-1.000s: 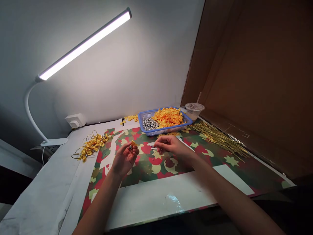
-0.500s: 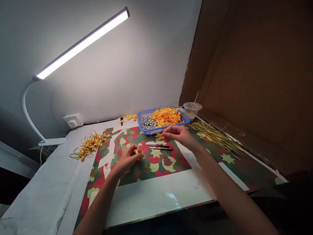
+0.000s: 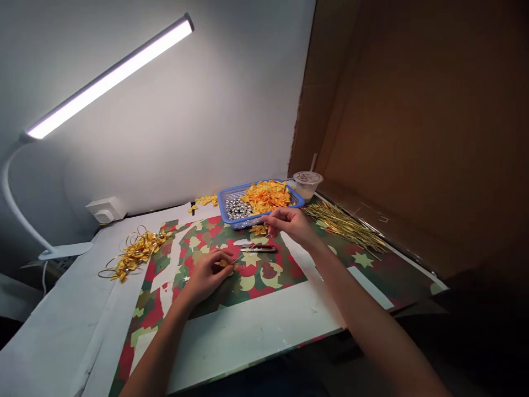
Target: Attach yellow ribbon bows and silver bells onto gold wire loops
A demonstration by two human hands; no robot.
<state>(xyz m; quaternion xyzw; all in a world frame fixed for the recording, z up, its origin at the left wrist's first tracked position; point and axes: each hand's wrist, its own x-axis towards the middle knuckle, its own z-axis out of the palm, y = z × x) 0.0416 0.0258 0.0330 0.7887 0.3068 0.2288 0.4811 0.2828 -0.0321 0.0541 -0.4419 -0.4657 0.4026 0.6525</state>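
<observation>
Our hands hold nearly where they were, the left curled on a small yellow satin bow.

Nearest, our left hand (image 3: 205, 277) pinches the bow (image 3: 225, 264) low over the printed mat (image 3: 185, 242), a thin gold wire (image 3: 236, 259) poking out; our right hand (image 3: 287, 223) presses its fingertips together, and we cannot tell what they hold. Steel snips (image 3: 257, 248) lie between the hands. Beyond sit a blue plastic basket (image 3: 237, 223) of silver beads (image 3: 237, 209) and orange bows (image 3: 266, 196), and loose gold wires (image 3: 343, 225).

A blue basket (image 3: 259, 215) beside red-green star-patterned wrapping paper (image 3: 225, 270).
</observation>
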